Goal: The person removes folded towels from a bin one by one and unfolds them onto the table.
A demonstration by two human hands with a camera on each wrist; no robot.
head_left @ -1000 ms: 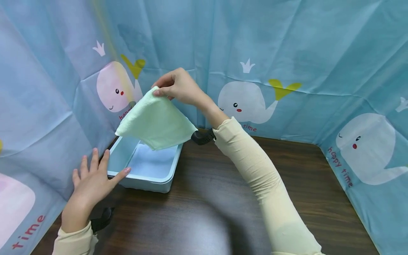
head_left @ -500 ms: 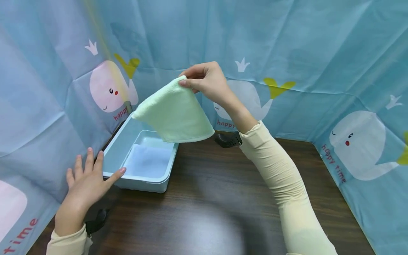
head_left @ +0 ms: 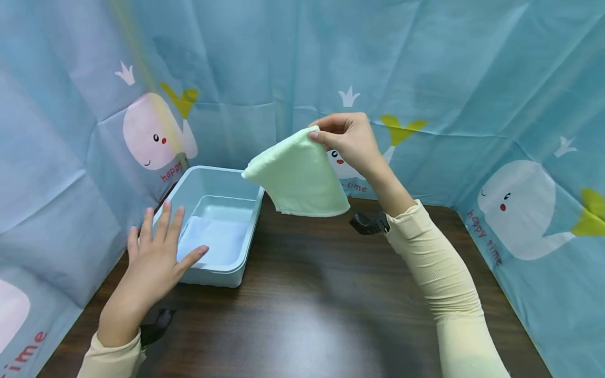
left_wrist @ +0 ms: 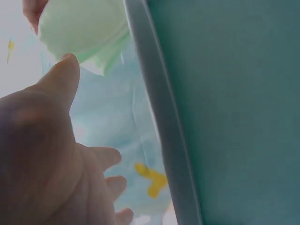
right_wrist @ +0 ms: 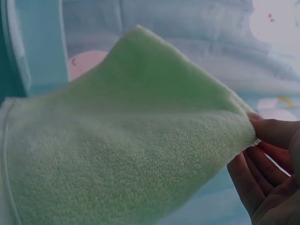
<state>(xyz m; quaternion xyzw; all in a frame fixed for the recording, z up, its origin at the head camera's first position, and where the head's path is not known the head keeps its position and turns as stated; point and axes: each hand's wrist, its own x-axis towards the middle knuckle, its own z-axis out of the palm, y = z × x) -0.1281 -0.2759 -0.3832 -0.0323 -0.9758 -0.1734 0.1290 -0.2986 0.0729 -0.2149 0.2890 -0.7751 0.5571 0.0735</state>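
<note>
A pale green towel (head_left: 304, 176) hangs in the air to the right of the light blue bin (head_left: 240, 257). My right hand (head_left: 352, 142) pinches its upper corner between thumb and fingers, as the right wrist view also shows with the fuzzy towel (right_wrist: 126, 154) spread out from the fingertips. My left hand (head_left: 158, 257) is spread with straight fingers over the bin's near left side; whether it touches the rim cannot be told. Inside the bin lies a pale blue cloth (head_left: 215, 241). In the left wrist view the bin's rim (left_wrist: 161, 108) stands beside the fingers.
A dark wooden table (head_left: 302, 315) carries the bin at its left side. Blue curtains (head_left: 264, 58) printed with whales stand along the back, left and right edges of the table. Dark wrist straps with cameras (head_left: 371, 223) sit below both wrists.
My right hand has carried the green towel rightward, from above the bin to beside it, uncovering more of the bin's inside. My left hand has shifted a little right over the bin's near side.
</note>
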